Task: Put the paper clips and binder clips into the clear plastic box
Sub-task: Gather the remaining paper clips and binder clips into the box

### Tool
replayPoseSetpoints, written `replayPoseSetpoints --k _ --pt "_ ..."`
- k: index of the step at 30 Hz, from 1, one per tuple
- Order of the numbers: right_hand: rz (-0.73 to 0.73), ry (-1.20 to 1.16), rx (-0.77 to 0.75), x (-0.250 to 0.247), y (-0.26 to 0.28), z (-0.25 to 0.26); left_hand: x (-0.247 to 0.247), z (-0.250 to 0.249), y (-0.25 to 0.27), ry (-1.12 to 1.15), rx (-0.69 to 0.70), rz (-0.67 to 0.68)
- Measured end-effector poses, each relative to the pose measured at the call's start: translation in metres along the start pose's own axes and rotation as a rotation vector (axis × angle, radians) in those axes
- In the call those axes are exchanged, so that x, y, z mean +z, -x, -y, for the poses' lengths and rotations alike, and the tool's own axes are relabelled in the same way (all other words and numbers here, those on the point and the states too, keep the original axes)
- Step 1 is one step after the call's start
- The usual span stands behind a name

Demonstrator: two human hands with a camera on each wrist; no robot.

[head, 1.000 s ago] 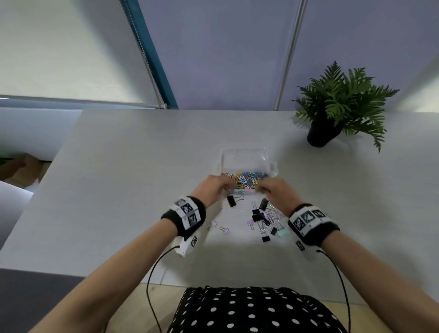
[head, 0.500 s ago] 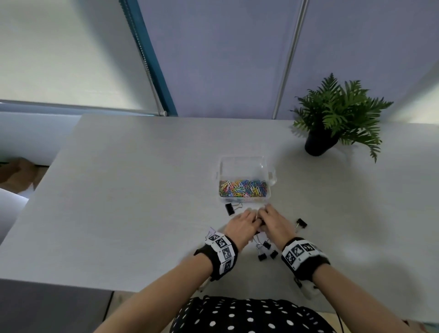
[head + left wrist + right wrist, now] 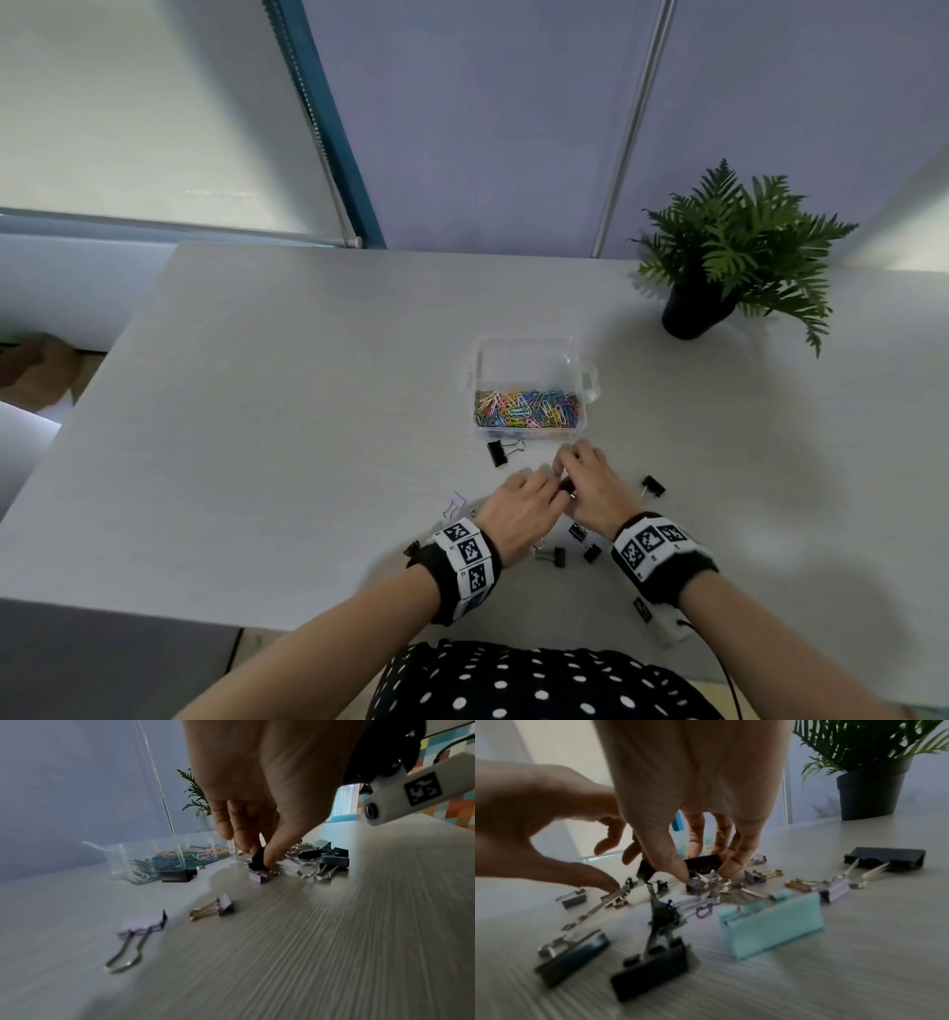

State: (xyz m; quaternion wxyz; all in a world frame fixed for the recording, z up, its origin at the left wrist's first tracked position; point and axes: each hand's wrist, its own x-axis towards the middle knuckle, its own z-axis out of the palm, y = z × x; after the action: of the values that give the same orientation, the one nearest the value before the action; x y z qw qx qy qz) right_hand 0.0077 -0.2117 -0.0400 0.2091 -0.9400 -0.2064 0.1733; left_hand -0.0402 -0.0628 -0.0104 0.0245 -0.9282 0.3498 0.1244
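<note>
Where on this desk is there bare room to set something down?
The table is bare left of the clear box, and between the box and the potted plant. It is crowded with binder clips around both hands.

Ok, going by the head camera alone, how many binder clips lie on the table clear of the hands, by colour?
Black binder clips: 5
Lilac binder clips: 1, with a speck beside it too small to tell
Total: 6
More are hidden under the left hand and right hand.
</note>
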Motion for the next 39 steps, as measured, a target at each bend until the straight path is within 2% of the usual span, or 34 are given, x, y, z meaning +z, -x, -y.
replayPoseSetpoints --k 3,6,10,13,15,18,21,24,25,27,29,30,32,33,36,39 --pt "0.001 -0.086 0.011 -0.004 -0.004 0.0 -0.004 0.006 0.006 0.063 -0.034 -0.056" --pt "-0.031 -0.288 0.071 -0.019 -0.008 0.0 -0.007 0.013 0.01 0.119 -0.089 -0.006" --pt "-0.006 -0.67 0.26 -0.05 -0.02 0.001 -0.011 0.02 0.014 0.233 -0.083 -0.003" --pt "-0.054 -1.14 0.441 -0.072 -0.034 0.001 -0.011 0.032 0.018 0.407 -0.131 -0.099" --pt "-0.115 -1.387 0.501 -0.084 -0.051 0.001 -0.011 0.038 0.021 0.413 -0.021 -0.104" --pt "-0.13 -1.457 0.488 -0.097 -0.082 0.009 -0.006 0.033 0.023 0.234 0.224 0.112" --pt "-0.097 -1.387 0.505 -0.099 -0.109 0.018 0.007 0.026 0.02 0.155 0.304 0.246" --pt "-0.034 -1.228 0.514 -0.097 -0.118 0.019 0.021 0.031 0.015 0.051 0.324 0.228" --pt "-0.009 -1.074 0.479 -0.097 -0.115 0.02 0.02 0.032 0.013 0.048 0.327 0.236" --pt "0.012 -0.616 0.329 -0.096 -0.105 0.022 0.014 0.034 0.012 0.075 0.333 0.262" --pt "0.021 -0.212 0.144 -0.089 -0.092 0.019 0.008 0.035 0.012 0.116 0.346 0.125" --pt "0.039 -0.063 0.069 -0.084 -0.083 0.018 0.002 0.036 0.014 0.154 0.331 0.006" --pt "0.096 0.146 -0.02 -0.072 -0.071 0.012 -0.013 0.046 0.016 0.361 0.218 -0.227" --pt "0.115 0.193 -0.039 -0.066 -0.066 0.009 -0.023 0.055 0.012 0.481 0.126 -0.302" --pt "0.119 0.232 -0.084 -0.056 -0.053 0.003 -0.05 0.093 -0.007 0.658 -0.234 -0.436" --pt "0.126 0.25 -0.097 -0.05 -0.044 0.003 -0.058 0.125 -0.033 0.67 -0.428 -0.444"
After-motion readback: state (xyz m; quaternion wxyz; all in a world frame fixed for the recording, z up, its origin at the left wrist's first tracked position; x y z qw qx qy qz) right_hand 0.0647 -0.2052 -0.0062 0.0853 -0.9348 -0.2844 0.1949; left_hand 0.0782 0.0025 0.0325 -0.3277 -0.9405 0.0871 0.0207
